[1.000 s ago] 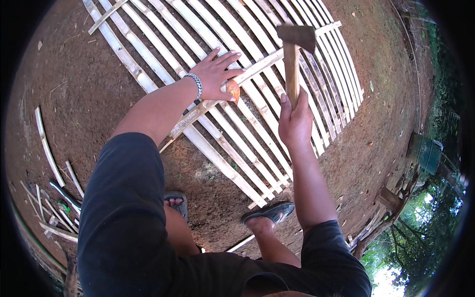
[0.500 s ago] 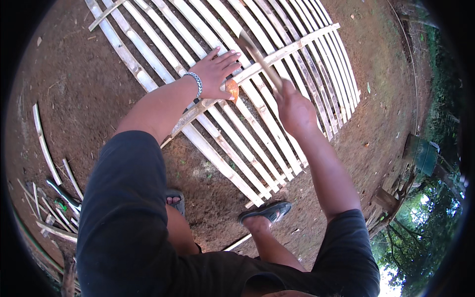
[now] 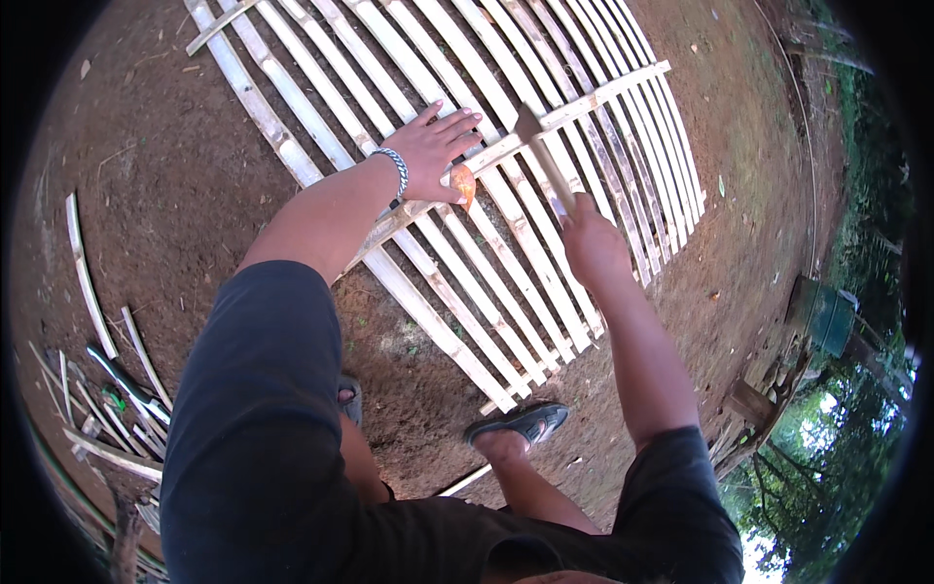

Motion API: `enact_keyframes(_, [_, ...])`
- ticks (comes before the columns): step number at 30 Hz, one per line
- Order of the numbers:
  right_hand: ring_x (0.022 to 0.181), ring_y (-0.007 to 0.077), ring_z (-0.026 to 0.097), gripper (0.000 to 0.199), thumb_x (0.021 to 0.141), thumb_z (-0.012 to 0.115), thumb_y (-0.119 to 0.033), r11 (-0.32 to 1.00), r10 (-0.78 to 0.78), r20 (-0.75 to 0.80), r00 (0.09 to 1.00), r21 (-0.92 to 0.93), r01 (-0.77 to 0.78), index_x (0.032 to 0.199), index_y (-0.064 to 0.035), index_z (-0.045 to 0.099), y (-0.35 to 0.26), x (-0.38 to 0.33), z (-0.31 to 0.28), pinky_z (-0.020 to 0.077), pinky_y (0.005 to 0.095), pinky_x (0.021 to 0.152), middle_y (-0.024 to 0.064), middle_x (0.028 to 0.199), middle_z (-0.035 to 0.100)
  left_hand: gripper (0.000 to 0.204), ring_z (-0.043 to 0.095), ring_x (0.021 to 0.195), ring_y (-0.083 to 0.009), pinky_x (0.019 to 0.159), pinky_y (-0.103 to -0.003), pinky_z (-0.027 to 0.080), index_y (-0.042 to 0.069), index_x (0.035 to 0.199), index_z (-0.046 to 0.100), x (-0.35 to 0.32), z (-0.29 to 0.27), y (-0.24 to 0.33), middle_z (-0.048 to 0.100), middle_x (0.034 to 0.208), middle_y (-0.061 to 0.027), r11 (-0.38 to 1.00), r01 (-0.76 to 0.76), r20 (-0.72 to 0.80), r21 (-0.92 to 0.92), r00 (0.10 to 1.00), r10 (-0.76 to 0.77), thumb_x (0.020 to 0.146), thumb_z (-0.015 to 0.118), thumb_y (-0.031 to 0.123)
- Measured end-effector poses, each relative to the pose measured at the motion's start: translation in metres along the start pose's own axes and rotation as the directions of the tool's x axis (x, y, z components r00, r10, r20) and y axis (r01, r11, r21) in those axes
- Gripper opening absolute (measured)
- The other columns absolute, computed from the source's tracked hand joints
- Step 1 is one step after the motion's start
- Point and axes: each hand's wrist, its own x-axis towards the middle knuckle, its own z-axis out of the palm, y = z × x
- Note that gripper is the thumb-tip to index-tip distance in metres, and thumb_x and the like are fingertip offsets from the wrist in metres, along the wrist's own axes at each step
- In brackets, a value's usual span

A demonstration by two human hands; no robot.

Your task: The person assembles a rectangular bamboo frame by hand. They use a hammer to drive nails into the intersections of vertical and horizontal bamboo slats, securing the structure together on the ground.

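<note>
Pressing flat, fingers spread, left hand (image 3: 435, 146) pins crossbar (image 3: 545, 125) on slat panel (image 3: 467, 195), frame centre; right hand (image 3: 590, 243) fist-clamped on hammer (image 3: 541, 156); keep fingers clear w/ short, square strikes.

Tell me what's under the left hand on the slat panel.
The left hand presses flat on the cross slat of the bamboo panel; an orange object pokes out beside it. Whatever lies beneath the palm is covered.

Loose bamboo strips (image 3: 83, 268) on dirt at left; green bin (image 3: 825, 313) at right; black sandal (image 3: 520, 421).
</note>
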Motion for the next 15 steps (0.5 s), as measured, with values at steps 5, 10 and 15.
enact_keyframes(5, [0.083,0.0464,0.073,0.037,0.107,0.054,-0.024,0.888,0.019,-0.491,0.871,0.409,0.210,0.136,-0.0021,0.045,-0.023,-0.016,0.010,0.0585,0.0548,0.071,0.0275,0.094,0.072,0.101,0.007,0.162,-0.0209,0.132,-0.049,0.002,0.013,0.165,0.025,-0.002,-0.001,-0.001,0.011,0.174,-0.0083,1.000,0.005,-0.027,0.021,1.000,-0.004,0.091,0.053,0.075])
enact_keyframes(10, [0.090,0.0438,0.073,0.041,0.107,0.053,-0.028,0.999,0.011,0.023,1.000,0.049,-0.012,0.139,-0.0037,0.042,0.009,-0.006,0.055,0.0589,0.0542,0.079,0.0272,0.098,0.072,0.101,0.005,0.162,-0.0204,0.132,-0.048,0.001,0.013,0.165,0.024,0.005,0.000,0.007,0.011,0.175,-0.0079,1.000,-0.015,0.007,0.018,1.000,0.015,0.091,0.051,0.077])
enact_keyframes(15, [0.073,0.0407,0.073,0.035,0.109,0.053,-0.025,0.873,0.086,-0.480,0.873,0.458,0.167,0.129,0.0023,0.047,-0.017,-0.017,0.034,0.0571,0.0496,0.062,0.0253,0.082,0.070,0.101,0.005,0.162,-0.0208,0.132,-0.048,0.003,0.014,0.166,0.022,-0.003,-0.003,0.002,0.011,0.175,-0.0077,0.997,0.021,0.007,0.073,1.000,-0.022,0.093,0.047,0.078])
